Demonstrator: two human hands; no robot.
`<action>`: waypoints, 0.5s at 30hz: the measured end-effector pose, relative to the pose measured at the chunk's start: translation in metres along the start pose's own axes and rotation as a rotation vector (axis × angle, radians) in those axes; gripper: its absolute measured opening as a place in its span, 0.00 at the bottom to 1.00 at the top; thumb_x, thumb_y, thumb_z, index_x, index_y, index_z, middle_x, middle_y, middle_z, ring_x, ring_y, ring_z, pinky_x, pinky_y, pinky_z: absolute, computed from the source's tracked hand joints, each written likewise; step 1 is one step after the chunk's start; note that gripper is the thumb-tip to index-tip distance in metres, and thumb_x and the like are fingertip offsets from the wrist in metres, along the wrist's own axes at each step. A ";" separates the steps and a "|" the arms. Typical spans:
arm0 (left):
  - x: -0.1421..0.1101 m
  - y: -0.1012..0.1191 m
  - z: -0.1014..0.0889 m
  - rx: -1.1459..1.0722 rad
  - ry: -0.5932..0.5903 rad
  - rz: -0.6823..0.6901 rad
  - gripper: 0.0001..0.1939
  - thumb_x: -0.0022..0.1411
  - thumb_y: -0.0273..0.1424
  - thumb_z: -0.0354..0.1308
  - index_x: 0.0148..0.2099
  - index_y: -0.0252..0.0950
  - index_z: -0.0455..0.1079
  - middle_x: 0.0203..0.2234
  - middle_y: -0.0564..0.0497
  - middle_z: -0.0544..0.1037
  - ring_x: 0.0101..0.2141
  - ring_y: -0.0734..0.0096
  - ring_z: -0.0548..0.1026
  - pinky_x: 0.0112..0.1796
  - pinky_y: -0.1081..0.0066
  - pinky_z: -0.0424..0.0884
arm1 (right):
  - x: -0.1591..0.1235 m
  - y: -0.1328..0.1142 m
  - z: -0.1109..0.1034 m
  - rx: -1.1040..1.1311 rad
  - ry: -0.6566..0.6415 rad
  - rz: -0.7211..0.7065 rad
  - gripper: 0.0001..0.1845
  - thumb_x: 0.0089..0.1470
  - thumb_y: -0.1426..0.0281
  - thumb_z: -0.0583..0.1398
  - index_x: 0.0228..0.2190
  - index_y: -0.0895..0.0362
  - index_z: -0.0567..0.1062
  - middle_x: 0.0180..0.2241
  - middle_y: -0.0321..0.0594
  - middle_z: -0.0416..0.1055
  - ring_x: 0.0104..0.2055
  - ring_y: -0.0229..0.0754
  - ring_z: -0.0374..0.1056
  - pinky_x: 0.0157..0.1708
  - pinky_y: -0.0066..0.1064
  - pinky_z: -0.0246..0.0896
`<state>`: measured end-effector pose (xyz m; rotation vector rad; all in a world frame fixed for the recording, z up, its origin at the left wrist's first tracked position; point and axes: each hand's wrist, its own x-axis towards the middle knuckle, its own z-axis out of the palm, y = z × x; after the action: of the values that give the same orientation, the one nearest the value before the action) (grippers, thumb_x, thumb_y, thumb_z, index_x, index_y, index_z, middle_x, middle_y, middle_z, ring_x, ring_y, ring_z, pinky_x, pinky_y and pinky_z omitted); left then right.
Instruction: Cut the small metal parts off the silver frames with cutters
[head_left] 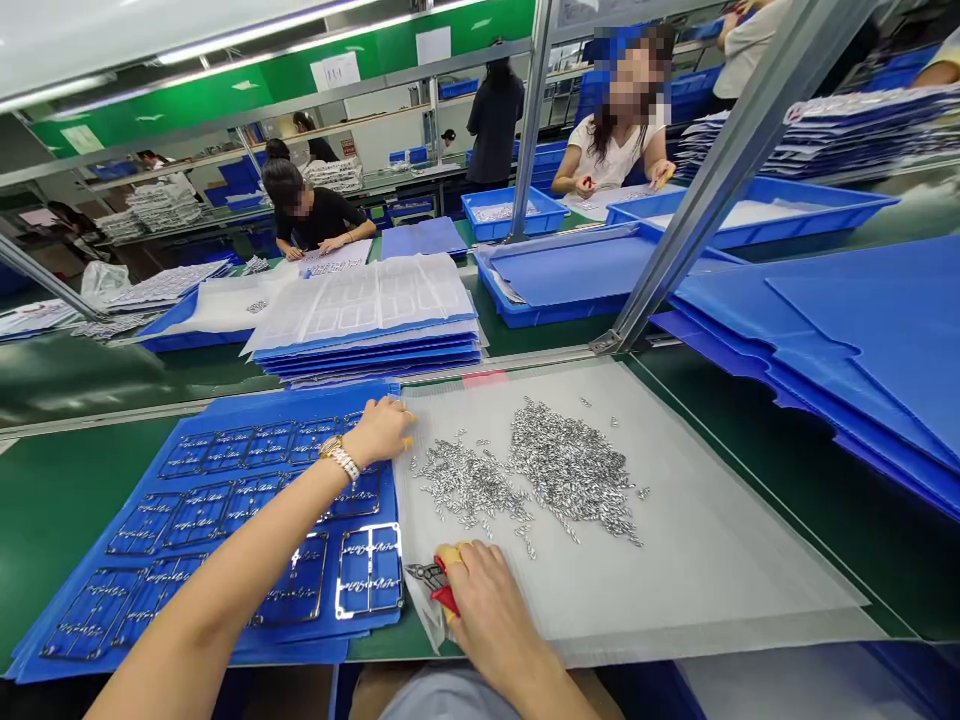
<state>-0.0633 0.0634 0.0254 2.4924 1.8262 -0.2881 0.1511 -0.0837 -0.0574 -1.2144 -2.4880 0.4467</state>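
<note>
Over the green worktop [90,500], my right hand [487,610] is clenched around red-handled side cutters [444,596], while my left hand [382,432] rests open near silver metal pieces [570,470].

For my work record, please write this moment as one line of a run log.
left hand: resting at blue sheet edge | right hand: holds red cutters | nearby: metal frames, silver pieces on white mat

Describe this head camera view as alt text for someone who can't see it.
A person's right hand grips red-handled metal cutters on a white mesh sheet heaped with small silver metal pieces, while the left hand, wearing a gold-and-silver wristwatch, rests at the edge of a blue plastic sheet laid with shiny metal frames.
</note>
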 end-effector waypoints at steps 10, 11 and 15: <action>0.016 0.015 0.003 -0.053 0.035 0.064 0.10 0.60 0.28 0.54 0.41 0.32 0.74 0.38 0.38 0.74 0.44 0.51 0.68 0.44 0.51 0.62 | -0.004 0.007 0.009 0.076 0.096 -0.053 0.25 0.37 0.81 0.63 0.39 0.53 0.67 0.33 0.37 0.68 0.34 0.46 0.61 0.35 0.37 0.53; 0.011 0.021 0.002 -0.093 0.039 0.112 0.11 0.62 0.29 0.52 0.42 0.33 0.73 0.37 0.41 0.74 0.42 0.56 0.70 0.44 0.55 0.64 | -0.005 0.009 0.010 0.100 0.111 -0.063 0.26 0.36 0.81 0.63 0.40 0.53 0.67 0.33 0.37 0.68 0.34 0.46 0.61 0.36 0.37 0.53; -0.010 0.050 0.006 -0.257 0.010 0.342 0.10 0.64 0.31 0.52 0.44 0.41 0.74 0.35 0.51 0.75 0.37 0.72 0.71 0.41 0.71 0.66 | -0.009 0.012 0.011 0.164 0.152 -0.101 0.29 0.36 0.82 0.62 0.43 0.54 0.66 0.35 0.38 0.68 0.35 0.46 0.60 0.37 0.38 0.54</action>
<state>-0.0194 0.0381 0.0170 2.5586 1.3071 -0.0247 0.1602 -0.0854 -0.0739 -1.0150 -2.3216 0.5008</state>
